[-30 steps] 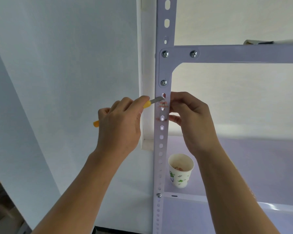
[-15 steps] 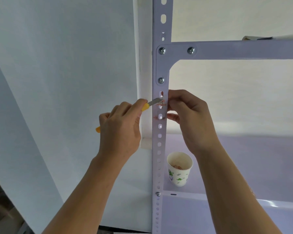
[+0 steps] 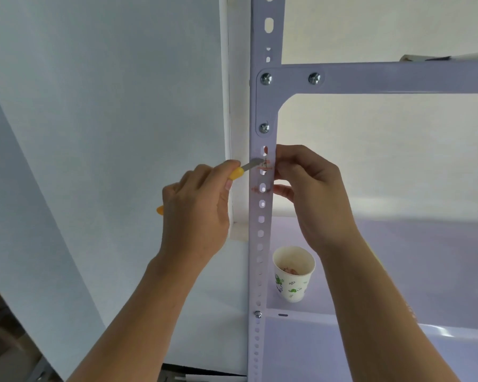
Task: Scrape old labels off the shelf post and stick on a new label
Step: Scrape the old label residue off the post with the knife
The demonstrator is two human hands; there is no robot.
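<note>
A white perforated shelf post (image 3: pixel 262 232) runs top to bottom in the middle of the view. Torn red-lined remains of an old label (image 3: pixel 266 164) cling to it at hand height, with a smaller reddish scrap (image 3: pixel 255 189) below. My left hand (image 3: pixel 196 216) grips a yellow-handled scraper knife (image 3: pixel 239 172), its metal blade tip touching the label remains. My right hand (image 3: pixel 312 188) holds the post's right edge at the label, fingers curled round it.
A paper cup (image 3: pixel 293 274) with green print and reddish scraps inside stands on the lower shelf (image 3: pixel 398 257) right of the post. A bolted crossbeam (image 3: pixel 384 78) spans above. A white wall panel (image 3: pixel 94 133) is at the left.
The view has shifted slightly, so the post sits a bit higher in the frame. The blade stays at the label, moved a little down along it. Both hands keep their hold.
</note>
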